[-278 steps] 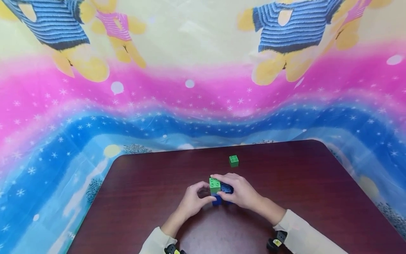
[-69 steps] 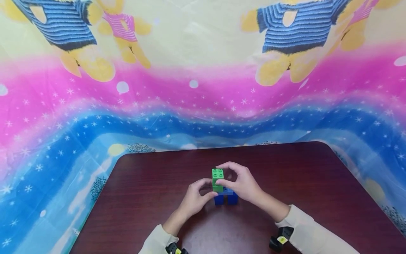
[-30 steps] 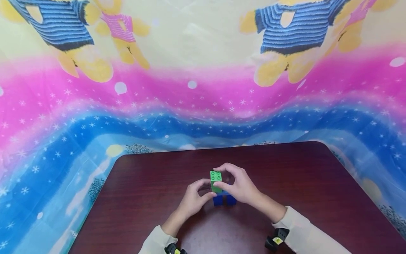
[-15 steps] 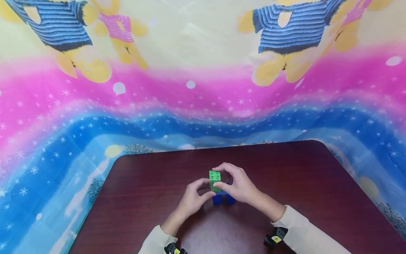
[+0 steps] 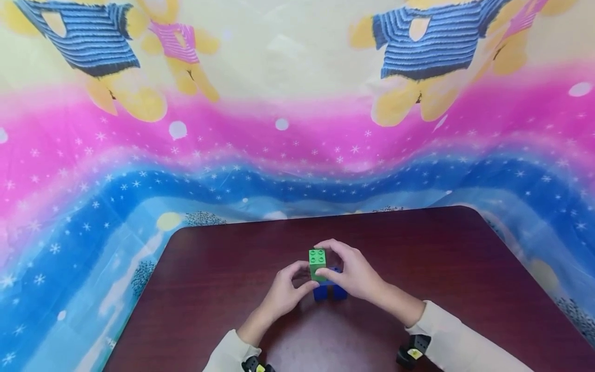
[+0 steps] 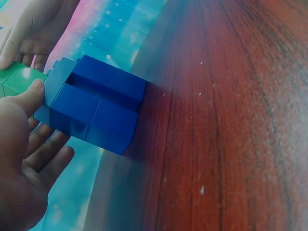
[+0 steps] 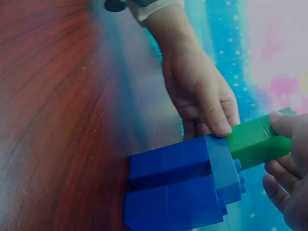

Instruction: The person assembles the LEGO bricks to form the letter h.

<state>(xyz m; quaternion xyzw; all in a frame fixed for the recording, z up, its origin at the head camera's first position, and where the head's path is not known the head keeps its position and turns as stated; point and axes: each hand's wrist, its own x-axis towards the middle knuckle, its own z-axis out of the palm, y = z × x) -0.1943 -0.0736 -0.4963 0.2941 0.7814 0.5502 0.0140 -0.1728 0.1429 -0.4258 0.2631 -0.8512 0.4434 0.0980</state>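
Note:
A toy brick build stands on the table, its two dark blue legs (image 7: 168, 204) side by side, each of stacked bricks. A lighter blue brick (image 7: 223, 168) bridges them, with studs showing on its right part. On its left end sit two stacked green bricks, the lower green brick (image 7: 248, 147) and the upper green brick (image 5: 317, 257). My left hand (image 5: 284, 293) holds the build from the left, thumb at the seam between lower green and lighter blue. From the right, my right hand (image 5: 357, 271) pinches the upper green brick between thumb and fingers.
The dark red-brown wooden table (image 5: 223, 253) has rounded far corners. Behind it hangs a printed cloth (image 5: 297, 144) with bears and snowflakes. Black straps (image 5: 412, 351) with small devices sit at the sleeve cuffs.
The green brick that lay at the table's back now sits on the other green brick. Since 2.3 seconds ago, my right hand and the upper green brick have come down slightly; the left hand barely moved.

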